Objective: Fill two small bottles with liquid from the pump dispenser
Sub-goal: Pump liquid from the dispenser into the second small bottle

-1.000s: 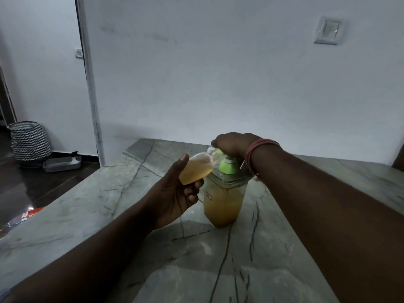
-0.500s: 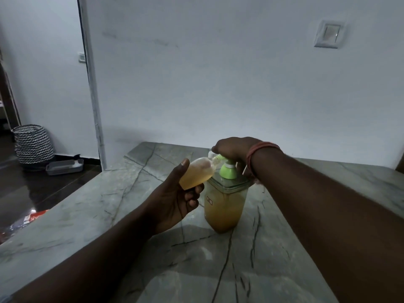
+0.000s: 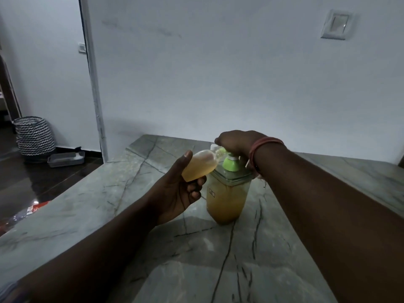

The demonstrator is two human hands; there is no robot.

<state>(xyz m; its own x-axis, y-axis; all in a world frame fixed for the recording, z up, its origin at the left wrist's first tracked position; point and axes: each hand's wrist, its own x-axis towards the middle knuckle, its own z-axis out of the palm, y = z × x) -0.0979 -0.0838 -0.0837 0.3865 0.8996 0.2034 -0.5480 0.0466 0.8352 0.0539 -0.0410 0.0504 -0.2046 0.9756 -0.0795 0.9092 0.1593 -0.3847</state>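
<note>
The countertop (image 3: 109,204) looks like polished grey marble with dark veins. The pump dispenser (image 3: 227,193) and small bottle (image 3: 200,166) are clear, smooth plastic, its pump collar (image 3: 230,164) glossy green; the wall (image 3: 218,73) is matt painted plaster.

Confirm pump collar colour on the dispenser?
Light green pump collar, clearest in the head view.

arms: both bare, no sleeves in view | right wrist: thin reddish-orange bangles (image 3: 265,143) stacked together | left wrist: unadorned
</note>
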